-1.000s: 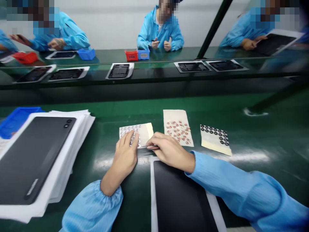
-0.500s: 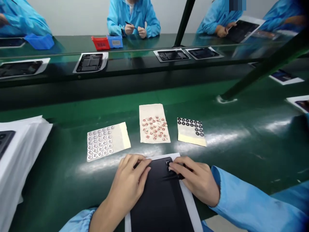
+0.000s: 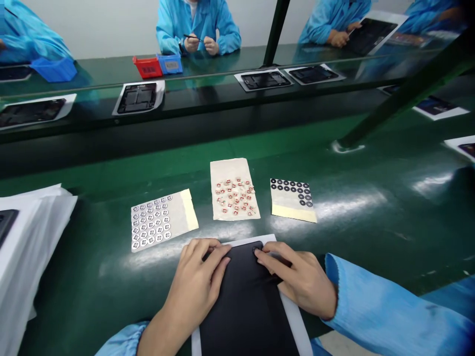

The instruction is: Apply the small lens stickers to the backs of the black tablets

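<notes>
A black tablet back cover [image 3: 247, 306] lies on a white sheet [image 3: 297, 319] in front of me. My left hand [image 3: 202, 277] grips its upper left edge, fingers bent. At the upper right corner, my right hand [image 3: 297, 277] touches the small round camera opening [image 3: 256, 250] with its fingertips. Dark tweezers lie tucked under the right hand, mostly hidden and hard to make out. Beyond the hands are a sheet of silvery ring stickers [image 3: 152, 221], a sheet with small red-marked pieces [image 3: 235, 195] and a sheet of black rings [image 3: 291, 186].
White sheets [image 3: 33, 237] are stacked at the left, with a dark device on top. A green post [image 3: 371, 123] rises at the right. Tablet shells [image 3: 138, 97] lie along the raised shelf. Co-workers in blue sit across, near a red bin [image 3: 147, 67] and blue bins [image 3: 170, 64].
My right fingertips have shifted slightly left onto the camera opening, and the tweezers' tips, visible before, are now mostly out of sight. My left hand stays in place. The view has tilted slightly.
</notes>
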Demonstrator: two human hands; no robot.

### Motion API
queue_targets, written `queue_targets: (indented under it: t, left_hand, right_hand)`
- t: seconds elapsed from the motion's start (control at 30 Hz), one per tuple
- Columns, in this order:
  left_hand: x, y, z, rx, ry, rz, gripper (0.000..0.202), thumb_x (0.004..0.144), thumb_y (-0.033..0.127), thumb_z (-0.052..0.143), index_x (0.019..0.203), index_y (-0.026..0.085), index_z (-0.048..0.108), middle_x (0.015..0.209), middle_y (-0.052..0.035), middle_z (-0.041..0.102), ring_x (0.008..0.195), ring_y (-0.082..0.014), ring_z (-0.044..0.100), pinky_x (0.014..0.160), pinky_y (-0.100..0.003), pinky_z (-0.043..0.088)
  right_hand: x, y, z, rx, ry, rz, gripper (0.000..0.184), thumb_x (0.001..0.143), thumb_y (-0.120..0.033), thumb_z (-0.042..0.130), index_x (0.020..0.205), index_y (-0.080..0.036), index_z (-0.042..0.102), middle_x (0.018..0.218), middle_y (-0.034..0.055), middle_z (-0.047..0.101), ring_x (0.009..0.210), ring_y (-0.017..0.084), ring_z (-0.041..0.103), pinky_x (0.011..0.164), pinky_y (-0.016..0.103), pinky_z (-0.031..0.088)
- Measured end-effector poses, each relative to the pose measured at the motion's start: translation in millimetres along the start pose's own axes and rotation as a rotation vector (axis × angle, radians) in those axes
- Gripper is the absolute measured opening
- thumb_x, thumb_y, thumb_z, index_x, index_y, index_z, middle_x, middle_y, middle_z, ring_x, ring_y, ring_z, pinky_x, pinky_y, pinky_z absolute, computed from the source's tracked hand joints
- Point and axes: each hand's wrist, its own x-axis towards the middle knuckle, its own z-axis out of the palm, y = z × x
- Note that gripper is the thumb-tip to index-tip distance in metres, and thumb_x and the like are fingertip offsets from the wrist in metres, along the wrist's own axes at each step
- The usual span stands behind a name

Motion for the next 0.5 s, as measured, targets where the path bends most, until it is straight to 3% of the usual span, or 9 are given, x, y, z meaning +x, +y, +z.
queue_targets:
  t: [0.2,0.33,0.5]
  left_hand:
    - [-0.5,0.7,0.8,-0.012,0.016,-0.013,0.028,0.099,0.015,0.057,0.126,0.023,0.064,0.113,-0.0059,0.061,0.103,-0.0196,0.053,0.088,-0.037,0.045]
    - [-0.9,1.7,1.4,-0.014,0.023,-0.024,0.028,0.099,0.015,0.057,0.125,0.022,0.065,0.112,-0.0061,0.061,0.103,-0.0198,0.053,0.088,-0.036,0.045]
    - [-0.2,3.9,2.5,-0.005,0.024,-0.038,0.027,0.100,0.017,0.056,0.124,0.023,0.065,0.112,-0.0062,0.061,0.103,-0.0208,0.053,0.087,-0.037,0.045]
  right_hand:
    - [-5.0,15.1,2.0,0.045,-0.055,-0.001,0.050,0.086,0.000,0.045,0.131,-0.016,0.060,0.123,0.0124,0.059,0.079,0.013,0.064,0.057,0.026,0.049]
    - [0.9,16.1,-1.0,0.012,-0.087,-0.040,0.042,0.095,-0.007,0.049,0.135,-0.016,0.059,0.120,0.0111,0.059,0.075,0.011,0.062,0.055,0.025,0.045]
    - [19.2,24.6,-9.4,0.002,-0.179,-0.084,0.031,0.102,-0.021,0.052,0.131,-0.020,0.062,0.117,0.0083,0.057,0.058,0.005,0.048,0.050,0.025,0.037]
